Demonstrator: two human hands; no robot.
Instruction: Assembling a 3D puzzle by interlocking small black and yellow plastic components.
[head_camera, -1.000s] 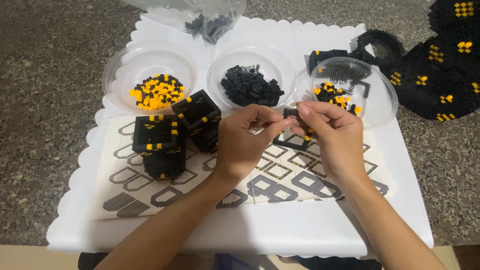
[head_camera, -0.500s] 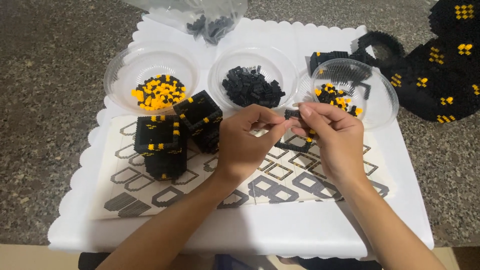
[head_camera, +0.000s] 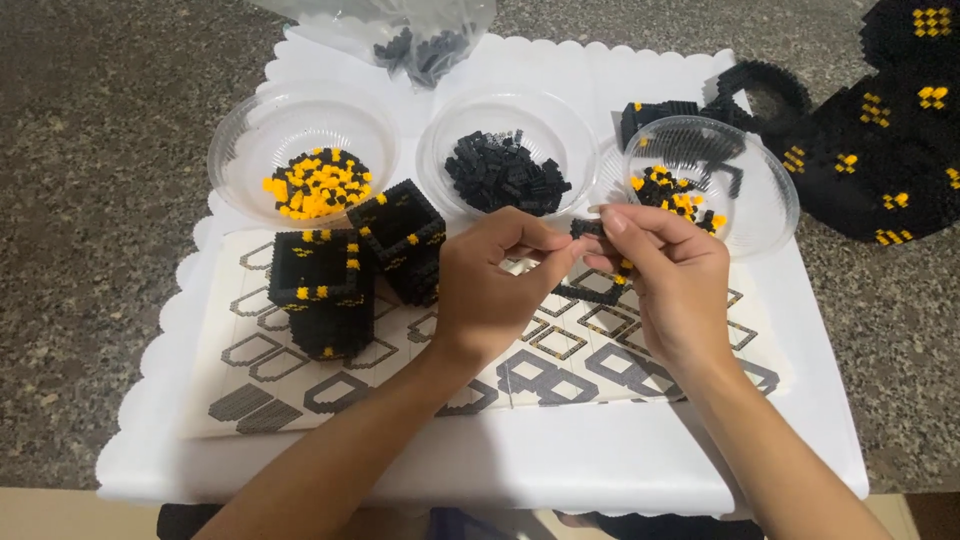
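At the frame's centre, the left hand (head_camera: 492, 280) and right hand (head_camera: 668, 272) are meeting fingertip to fingertip, both pinching a small black brick piece (head_camera: 586, 228). Just below it, the sheet of printed diagrams (head_camera: 300, 375) is lying on the white tray (head_camera: 500, 465); three clear bowls (head_camera: 305, 130) are sitting across the upper frame.

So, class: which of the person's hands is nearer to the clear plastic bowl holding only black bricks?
Left. The left hand sits just below the clear plastic bowl of black bricks, close to its front rim. The right hand is lower and further right, beside the small black brick piece.
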